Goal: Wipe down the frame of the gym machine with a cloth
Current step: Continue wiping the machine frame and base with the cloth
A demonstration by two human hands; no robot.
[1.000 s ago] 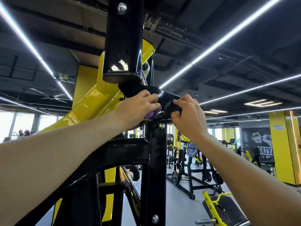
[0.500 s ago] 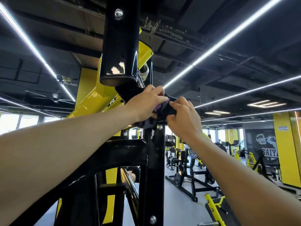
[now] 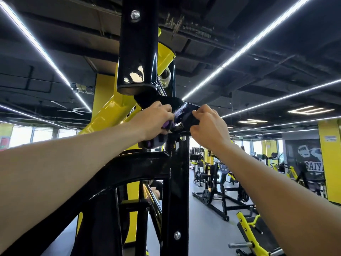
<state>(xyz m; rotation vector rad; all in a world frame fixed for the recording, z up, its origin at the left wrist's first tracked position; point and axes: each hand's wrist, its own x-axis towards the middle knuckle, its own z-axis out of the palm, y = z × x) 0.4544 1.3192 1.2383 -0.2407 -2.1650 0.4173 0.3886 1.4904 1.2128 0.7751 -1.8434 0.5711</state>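
Observation:
The gym machine frame (image 3: 180, 191) is glossy black with a yellow arm (image 3: 110, 111), and it rises close in front of me at centre. A purple cloth (image 3: 167, 125) is bunched under my left hand (image 3: 155, 120), which grips it against a short black bar (image 3: 181, 108) at a joint of the frame. More of the cloth hangs dark below that hand. My right hand (image 3: 207, 124) grips the bar's black end piece (image 3: 190, 120) just right of the cloth.
A thick black post (image 3: 137, 52) hangs right above my hands. A curved black beam (image 3: 129, 167) crosses below my left forearm. Other black and yellow machines (image 3: 219, 183) stand on the grey floor to the right, with a yellow bench (image 3: 256, 235) nearest.
My hands had closed together on the bar half a second ago. Now they are apart again, and the right hand has slid right to the bar's end. The view tilted slightly.

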